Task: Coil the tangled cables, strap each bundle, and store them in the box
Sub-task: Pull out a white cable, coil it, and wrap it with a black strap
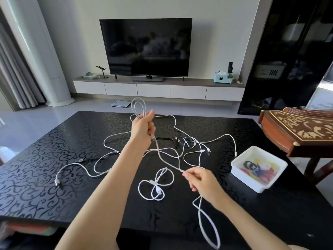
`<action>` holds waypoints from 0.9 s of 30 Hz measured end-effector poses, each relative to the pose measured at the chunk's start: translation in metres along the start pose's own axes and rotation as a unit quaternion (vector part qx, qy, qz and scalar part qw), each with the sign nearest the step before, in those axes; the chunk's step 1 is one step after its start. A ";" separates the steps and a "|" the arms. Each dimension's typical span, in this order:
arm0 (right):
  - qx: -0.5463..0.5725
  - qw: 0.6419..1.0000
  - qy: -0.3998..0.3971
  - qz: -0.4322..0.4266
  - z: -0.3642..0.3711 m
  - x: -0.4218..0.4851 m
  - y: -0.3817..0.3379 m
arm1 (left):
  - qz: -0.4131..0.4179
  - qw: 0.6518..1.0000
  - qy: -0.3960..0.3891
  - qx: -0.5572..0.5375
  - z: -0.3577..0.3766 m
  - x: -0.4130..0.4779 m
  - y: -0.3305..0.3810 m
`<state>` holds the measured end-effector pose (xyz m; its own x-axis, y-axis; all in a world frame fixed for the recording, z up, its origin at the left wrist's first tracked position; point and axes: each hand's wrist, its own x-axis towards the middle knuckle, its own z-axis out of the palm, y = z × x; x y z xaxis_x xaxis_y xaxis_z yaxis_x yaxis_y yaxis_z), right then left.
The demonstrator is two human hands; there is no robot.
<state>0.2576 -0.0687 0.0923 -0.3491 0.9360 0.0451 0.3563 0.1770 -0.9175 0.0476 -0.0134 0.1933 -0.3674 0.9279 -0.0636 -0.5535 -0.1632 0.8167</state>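
White cable (138, 114) loops gripped in the left hand (142, 127), right hand (202, 180) pinching its strand.

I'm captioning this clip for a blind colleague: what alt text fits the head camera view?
A person's left hand holds up loops of a white cable above a black patterned table, while the right hand pinches the strand running down from it. Other cables lie tangled on the table, beside a white box holding coloured straps.

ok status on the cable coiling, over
Left hand grips raised loops of white cable. Right hand pinches its trailing strand. Other cables tangled on the table beside the box.
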 end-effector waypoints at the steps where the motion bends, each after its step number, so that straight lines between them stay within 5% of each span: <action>1: -0.029 0.999 0.011 -0.020 -0.008 -0.001 0.001 | 0.037 0.995 0.004 0.094 -0.005 0.000 0.003; 4: -0.115 0.981 0.059 -0.147 -0.027 -0.004 -0.016 | 0.071 0.950 -0.053 0.301 -0.013 -0.014 -0.008; 7: -0.170 0.938 0.152 -0.259 -0.037 0.002 -0.049 | -0.008 0.939 -0.161 0.305 -0.014 -0.044 -0.035; 11: -0.182 0.938 0.213 -0.204 -0.036 0.015 -0.064 | -0.140 0.938 -0.215 0.234 -0.013 -0.073 -0.060; 15: -0.257 0.917 0.247 -0.182 -0.027 0.018 -0.064 | -0.128 0.915 -0.288 0.254 -0.021 -0.085 -0.069; 21: -0.396 0.884 0.168 -0.182 -0.043 0.021 -0.081 | -0.136 0.902 -0.279 0.299 -0.027 -0.090 -0.075; 24: -0.364 0.922 0.042 -0.128 -0.055 0.026 -0.087 | -0.126 0.899 -0.259 0.331 -0.030 -0.089 -0.081; 27: -0.292 0.952 0.019 -0.094 -0.053 0.031 -0.084 | -0.110 0.909 -0.246 0.318 -0.028 -0.089 -0.088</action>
<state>0.2626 -0.0382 0.1919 -0.4267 0.8797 0.2100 0.7153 0.4703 -0.5169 0.1080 -0.0914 0.1108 0.1648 0.9780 -0.1282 0.0282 0.1252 0.9917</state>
